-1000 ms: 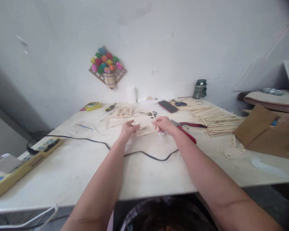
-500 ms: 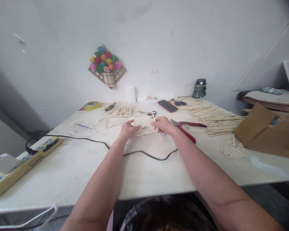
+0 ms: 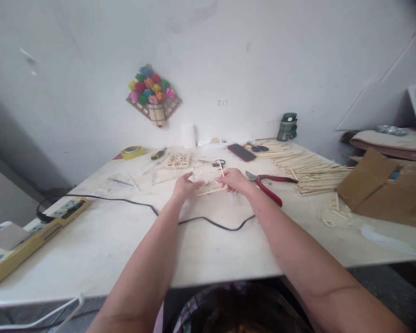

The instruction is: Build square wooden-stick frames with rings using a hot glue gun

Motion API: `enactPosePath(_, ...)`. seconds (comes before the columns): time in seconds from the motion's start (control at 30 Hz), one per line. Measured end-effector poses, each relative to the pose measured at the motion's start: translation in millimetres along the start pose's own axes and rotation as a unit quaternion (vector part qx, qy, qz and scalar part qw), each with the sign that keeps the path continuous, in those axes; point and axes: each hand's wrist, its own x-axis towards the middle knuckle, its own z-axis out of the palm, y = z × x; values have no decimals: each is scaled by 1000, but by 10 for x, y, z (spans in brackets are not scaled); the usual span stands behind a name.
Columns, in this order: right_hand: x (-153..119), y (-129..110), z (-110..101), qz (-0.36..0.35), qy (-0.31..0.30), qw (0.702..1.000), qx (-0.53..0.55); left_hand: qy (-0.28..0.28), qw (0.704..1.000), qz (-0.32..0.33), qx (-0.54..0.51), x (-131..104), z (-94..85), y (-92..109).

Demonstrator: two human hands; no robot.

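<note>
A small frame of pale wooden sticks [image 3: 212,191], with little curled or angular pieces inside it, lies between my hands. My left hand [image 3: 186,188] is closed at its left side, fingertips at the frame's edge; part of that edge is hidden by the fingers. On the opposite side, my right hand [image 3: 235,179] pinches the right-hand stick, which pokes up past the fingers. Just beyond the frame lie black-handled scissors [image 3: 219,163]. Red-handled pliers [image 3: 268,185] rest open to the right of my right hand. A finished-looking lattice panel [image 3: 178,160] sits further back on the left.
A black cable [image 3: 208,221] crosses the table below my wrists toward a yellow power strip [image 3: 52,226]. Many loose sticks [image 3: 308,169] spread on the right beside a cardboard box [image 3: 388,189]. A phone [image 3: 241,152], yellow tape [image 3: 132,152] and a green bottle [image 3: 287,127] stand behind.
My hands stay almost in place at the frame. Only slight finger shifts show; everything else on the table is unmoved.
</note>
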Motion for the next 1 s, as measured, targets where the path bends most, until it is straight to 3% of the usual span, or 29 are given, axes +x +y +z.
enactPosePath(0.57,16,11,20,-8,15,1000,-23,17,1000,16,5,60,14,-68)
enactPosePath(1.0,-2,-26,15,-17,26,999,-14,21,999,36,-6,40,-16,-12)
